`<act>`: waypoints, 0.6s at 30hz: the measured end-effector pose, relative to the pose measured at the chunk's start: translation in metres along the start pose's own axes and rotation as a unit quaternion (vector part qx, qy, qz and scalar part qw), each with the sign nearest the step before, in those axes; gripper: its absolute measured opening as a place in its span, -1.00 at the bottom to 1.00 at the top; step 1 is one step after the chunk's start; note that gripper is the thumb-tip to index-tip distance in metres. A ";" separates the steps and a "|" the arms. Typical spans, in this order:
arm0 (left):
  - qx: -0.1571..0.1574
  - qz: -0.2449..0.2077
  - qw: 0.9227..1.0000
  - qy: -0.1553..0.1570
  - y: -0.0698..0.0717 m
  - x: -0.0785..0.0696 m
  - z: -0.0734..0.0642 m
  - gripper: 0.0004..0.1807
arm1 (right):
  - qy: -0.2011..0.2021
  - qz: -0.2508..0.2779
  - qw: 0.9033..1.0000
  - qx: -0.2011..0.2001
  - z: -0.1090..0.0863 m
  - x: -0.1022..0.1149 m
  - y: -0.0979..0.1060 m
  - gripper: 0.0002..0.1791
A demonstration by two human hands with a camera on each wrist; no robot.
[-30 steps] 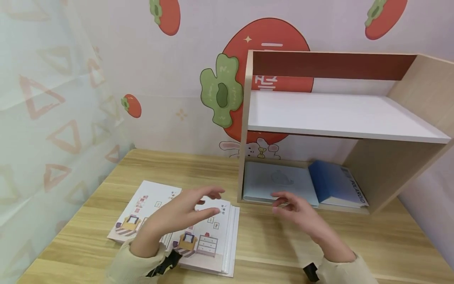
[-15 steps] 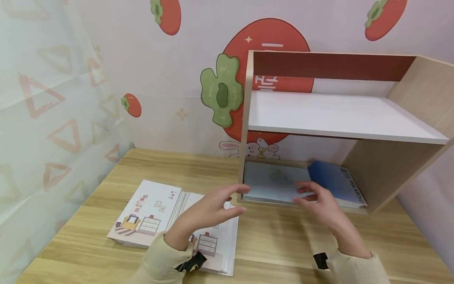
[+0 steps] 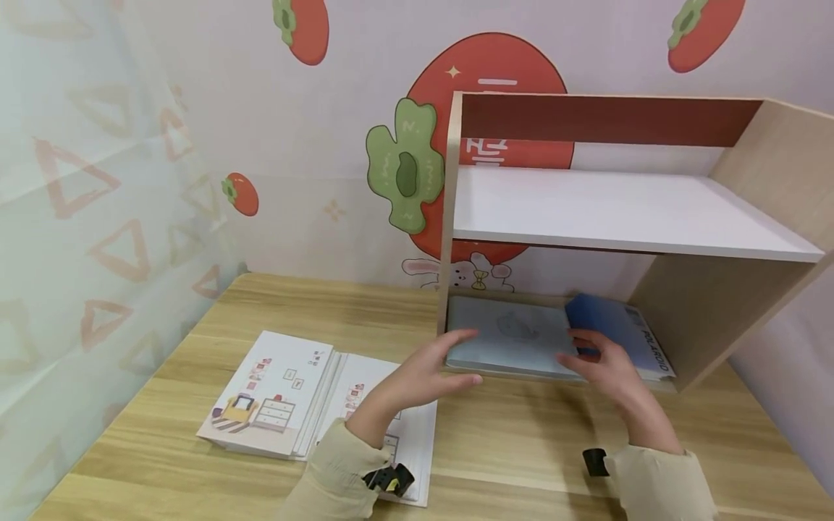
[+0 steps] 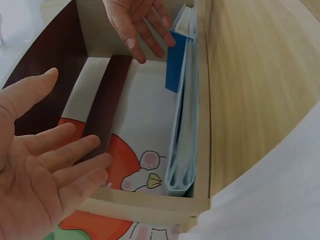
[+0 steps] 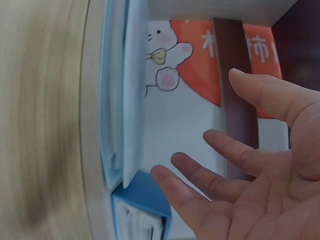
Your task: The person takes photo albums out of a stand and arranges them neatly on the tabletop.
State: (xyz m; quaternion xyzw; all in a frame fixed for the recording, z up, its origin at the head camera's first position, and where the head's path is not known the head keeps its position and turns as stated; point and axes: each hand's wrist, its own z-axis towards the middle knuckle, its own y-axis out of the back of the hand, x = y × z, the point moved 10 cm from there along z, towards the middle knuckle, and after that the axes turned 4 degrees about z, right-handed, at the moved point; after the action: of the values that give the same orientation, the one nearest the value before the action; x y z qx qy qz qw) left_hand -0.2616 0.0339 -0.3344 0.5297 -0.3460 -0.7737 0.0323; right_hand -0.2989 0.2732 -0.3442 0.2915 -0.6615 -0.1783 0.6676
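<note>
A light blue book (image 3: 498, 325) with a small animal drawing lies flat in the lower compartment of a wooden desk shelf (image 3: 449, 217). Beside it on the right is a blue book (image 3: 612, 329) lettered POLAROID. My left hand (image 3: 426, 373) hovers in front of the light blue book's left end, fingers apart and holding nothing. Near its right end, my right hand (image 3: 609, 365) is held up with fingers spread, also holding nothing. In the left wrist view the palm of my left hand (image 4: 45, 165) faces the shelf opening. Both palms face each other across the light blue book.
Two stacks of white picture-covered books sit on the wooden table (image 3: 313, 297) at left: one stack (image 3: 274, 391) shows fully, the other stack (image 3: 365, 369) is partly under my left forearm. The white upper board (image 3: 625, 210) overhangs the lower compartment. A printed cloth wall stands behind.
My left hand has moved right, from over the white books to before the light blue book. My right hand has shifted right toward the blue book.
</note>
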 end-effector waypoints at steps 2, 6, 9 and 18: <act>-0.004 0.004 1.000 0.004 -0.002 0.003 0.002 -0.24 | -0.003 0.004 1.000 0.005 0.002 -0.003 -0.001 -0.19; 0.001 0.022 1.000 0.022 -0.007 0.012 0.005 -0.16 | -0.004 0.008 1.000 0.014 0.006 -0.010 -0.003 -0.17; 0.013 0.031 0.999 0.038 -0.011 0.018 0.006 -0.08 | -0.009 0.010 1.000 0.019 0.008 -0.015 -0.004 -0.15; 0.050 0.012 0.995 0.085 -0.018 0.030 0.004 0.03 | -0.022 0.006 0.999 0.044 0.010 -0.021 -0.011 -0.10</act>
State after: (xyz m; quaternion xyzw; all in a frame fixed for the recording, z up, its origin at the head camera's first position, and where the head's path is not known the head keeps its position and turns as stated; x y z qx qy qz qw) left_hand -0.2721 0.0374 -0.3676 0.5901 -0.3864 -0.7075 0.0441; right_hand -0.3085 0.2761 -0.3679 0.3132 -0.6848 -0.1512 0.6404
